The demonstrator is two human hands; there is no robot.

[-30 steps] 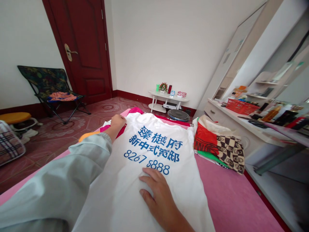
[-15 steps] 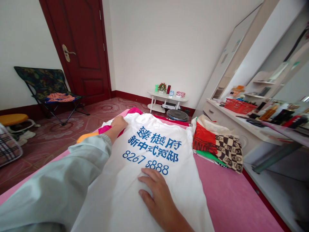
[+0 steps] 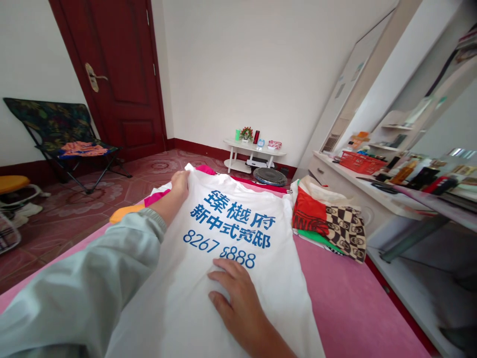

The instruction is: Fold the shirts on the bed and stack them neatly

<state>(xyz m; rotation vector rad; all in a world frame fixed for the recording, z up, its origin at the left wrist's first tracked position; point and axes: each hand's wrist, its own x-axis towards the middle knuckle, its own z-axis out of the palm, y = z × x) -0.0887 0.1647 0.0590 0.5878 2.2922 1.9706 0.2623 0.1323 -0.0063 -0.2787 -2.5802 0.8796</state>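
Observation:
A white T-shirt (image 3: 179, 283) with blue lettering and digits lies spread over the pink bed cover (image 3: 346, 293). At its upper left shoulder, my left hand (image 3: 180, 185) is closed on the fabric and lifts that corner a little. My right hand (image 3: 236, 296) rests palm down on the shirt, just below the printed digits, with fingers apart. Beyond my left forearm, magenta and orange cloth (image 3: 128, 212) shows at the bed's left edge.
Folded clothes (image 3: 328, 221) are piled on the bed to the right. A dressing table with a red basket (image 3: 361, 162) and bottles stands beyond them. Ahead is a low white table (image 3: 238, 164); a camouflage folding chair (image 3: 55, 124) and yellow stool (image 3: 15, 184) stand left.
My left hand has raised the shirt's shoulder corner, which now stands up beside the fingers. The right hand stays flat on the shirt. The view has shifted slightly to the right.

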